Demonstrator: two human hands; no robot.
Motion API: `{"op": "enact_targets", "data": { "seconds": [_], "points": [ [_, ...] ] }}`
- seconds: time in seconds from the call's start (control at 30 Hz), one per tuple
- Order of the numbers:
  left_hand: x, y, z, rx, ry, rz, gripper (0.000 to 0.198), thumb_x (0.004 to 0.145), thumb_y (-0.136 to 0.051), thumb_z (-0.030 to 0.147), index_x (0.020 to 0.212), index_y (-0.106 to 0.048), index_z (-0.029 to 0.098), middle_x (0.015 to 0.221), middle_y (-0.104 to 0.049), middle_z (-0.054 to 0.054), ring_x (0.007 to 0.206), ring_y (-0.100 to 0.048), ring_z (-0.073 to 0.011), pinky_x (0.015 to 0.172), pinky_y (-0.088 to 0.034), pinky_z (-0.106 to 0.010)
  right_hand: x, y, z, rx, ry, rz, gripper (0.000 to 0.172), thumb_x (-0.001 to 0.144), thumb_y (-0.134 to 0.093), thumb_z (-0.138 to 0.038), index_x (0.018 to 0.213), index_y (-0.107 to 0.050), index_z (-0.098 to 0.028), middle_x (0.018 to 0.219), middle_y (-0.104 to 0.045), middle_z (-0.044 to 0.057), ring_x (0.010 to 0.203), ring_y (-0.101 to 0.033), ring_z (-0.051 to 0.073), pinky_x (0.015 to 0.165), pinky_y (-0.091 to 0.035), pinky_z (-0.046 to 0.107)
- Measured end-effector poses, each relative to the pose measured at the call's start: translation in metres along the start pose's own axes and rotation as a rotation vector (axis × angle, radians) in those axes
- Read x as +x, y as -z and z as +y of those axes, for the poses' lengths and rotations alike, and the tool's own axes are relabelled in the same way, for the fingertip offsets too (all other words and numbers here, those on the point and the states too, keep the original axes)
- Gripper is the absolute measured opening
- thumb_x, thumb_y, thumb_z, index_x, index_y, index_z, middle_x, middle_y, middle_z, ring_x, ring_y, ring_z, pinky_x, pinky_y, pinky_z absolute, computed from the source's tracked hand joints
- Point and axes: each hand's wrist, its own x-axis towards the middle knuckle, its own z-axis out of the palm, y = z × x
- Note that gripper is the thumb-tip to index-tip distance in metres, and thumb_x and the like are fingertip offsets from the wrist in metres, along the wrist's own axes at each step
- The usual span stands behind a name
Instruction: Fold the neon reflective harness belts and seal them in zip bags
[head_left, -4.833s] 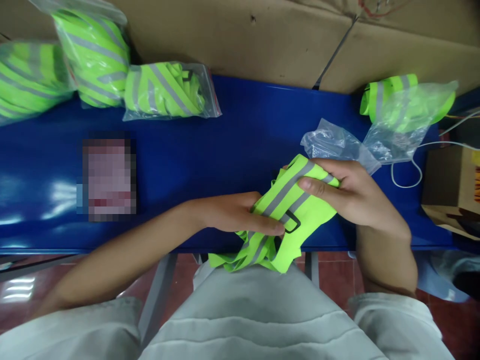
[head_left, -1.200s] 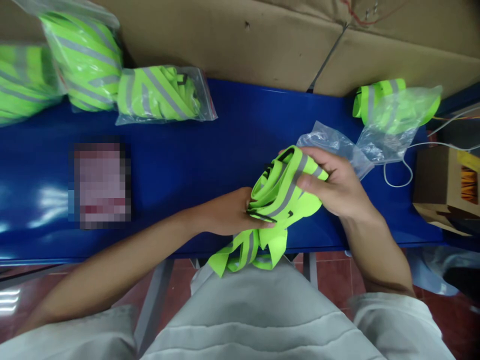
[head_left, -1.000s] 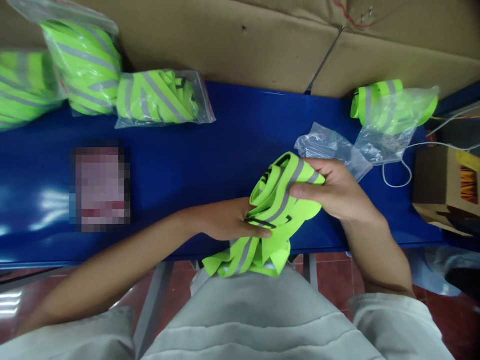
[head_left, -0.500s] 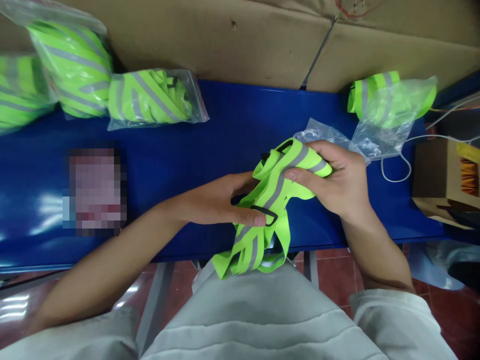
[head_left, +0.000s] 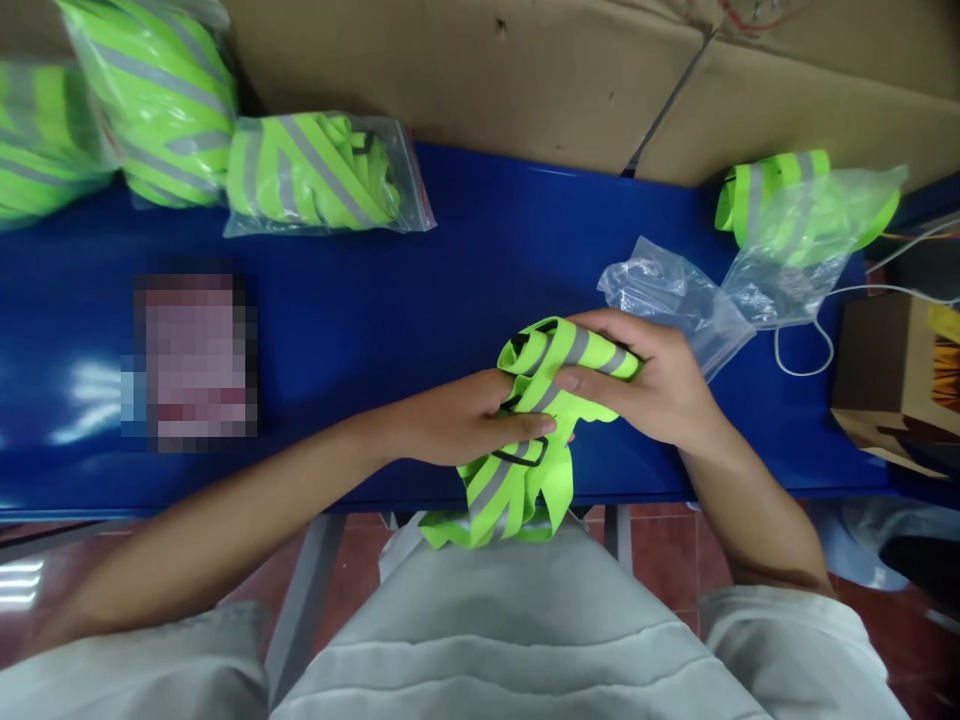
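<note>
Left hand (head_left: 465,425) pinches the lime strap (head_left: 556,480) beside its black buckle (head_left: 523,463). Right hand (head_left: 641,375) grips the strap's rolled upper part.

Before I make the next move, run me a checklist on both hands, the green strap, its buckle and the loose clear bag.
1. Right hand gripping the green strap: ok, thumb on top.
2. Left hand gripping it too: ok, thumb across the strap.
3. Strap fully gathered: not ok, loose loops hang below the hands.
4. Black buckle tucked in: not ok, it shows beneath the left thumb.
5. Clear bag nearby: ok, on the blue table beyond the right hand.
6. Bag mouth open: cannot tell.
</note>
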Motion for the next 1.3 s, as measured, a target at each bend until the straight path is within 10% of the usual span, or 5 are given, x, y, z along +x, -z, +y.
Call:
{"op": "enact_targets", "data": {
  "seconds": [0.3,0.5,0.77,1.13,1.3],
  "points": [
    [0.003,0.001,0.003,-0.098,0.110,0.143,0.038,0.090,-0.074,0.052,0.098,-0.067,0.015,0.078,-0.061,0.001,0.069,-0.054,-0.0116,0.061,-0.042,-0.022,-0.006,-0.008,-0.009,-0.025,0.049,0.178,0.025,0.090,-0.083,-0.038,0.111,-0.077,-0.026,0.097,-0.079,-0.002,0.078,-0.071,0.015,0.068,-0.058,0.027],
    [0.005,-0.002,0.002,-0.077,-0.097,0.123,0.031,0.095,-0.070,0.043,0.084,-0.061,0.016,0.069,-0.054,0.004,0.066,-0.053,-0.0099,0.064,-0.044,-0.021,-0.003,-0.001,-0.008,-0.061,0.081,0.004,0.033,0.098,-0.074,-0.038,0.128,-0.069,-0.024,0.116,-0.078,0.003,0.099,-0.075,0.020,0.084,-0.062,0.031],
    [0.003,0.000,0.000,-0.002,-0.116,0.068,0.026,0.095,-0.071,0.040,0.089,-0.068,0.015,0.077,-0.066,0.002,0.071,-0.061,-0.0117,0.069,-0.048,-0.022,0.000,0.001,-0.005,-0.012,0.064,-0.021,0.016,0.093,-0.080,-0.034,0.099,-0.075,-0.020,0.082,-0.071,-0.002,0.069,-0.063,0.011,0.061,-0.048,0.023],
    [0.000,-0.016,0.000,-0.092,-0.101,-0.016,0.025,0.090,-0.077,0.034,0.107,-0.073,0.015,0.115,-0.079,-0.007,0.111,-0.073,-0.0241,0.103,-0.056,-0.037,0.003,0.008,-0.001,0.586,-0.488,-0.221,0.042,0.081,-0.085,-0.061,0.093,-0.081,-0.021,0.077,-0.077,0.002,0.064,-0.072,0.016,0.055,-0.057,0.025],
    [-0.002,-0.013,0.000,-0.039,-0.214,-0.038,0.021,0.093,-0.073,0.032,0.107,-0.073,0.016,0.116,-0.079,-0.009,0.112,-0.072,-0.0241,0.106,-0.055,-0.038,0.007,-0.007,0.009,0.528,-0.447,-0.324,0.049,0.089,-0.074,-0.066,0.113,-0.078,-0.023,0.092,-0.079,0.005,0.080,-0.077,0.019,0.065,-0.063,0.028]
  ]
}}
